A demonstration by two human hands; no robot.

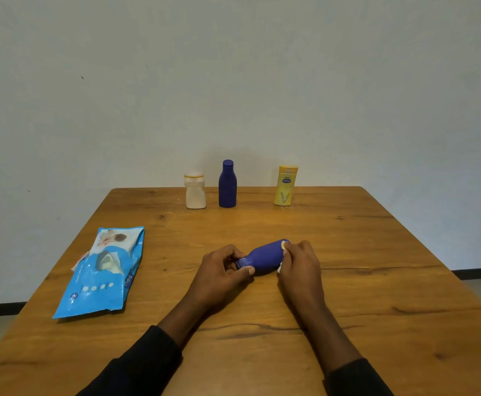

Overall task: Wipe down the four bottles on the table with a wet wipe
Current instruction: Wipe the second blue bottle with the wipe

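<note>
While left hand [221, 270] pinches sideways blue bottle [265, 257] by the neck, right hand [300, 265] clutches a wipe [284, 246] against its base

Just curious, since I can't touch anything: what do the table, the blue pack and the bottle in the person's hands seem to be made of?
The table looks like wood, with grain, knots and a satin sheen. The blue pack seems thin plastic film: glossy and crinkled. The held bottle is probably matte plastic: opaque dark blue, hardly any glare.
</note>
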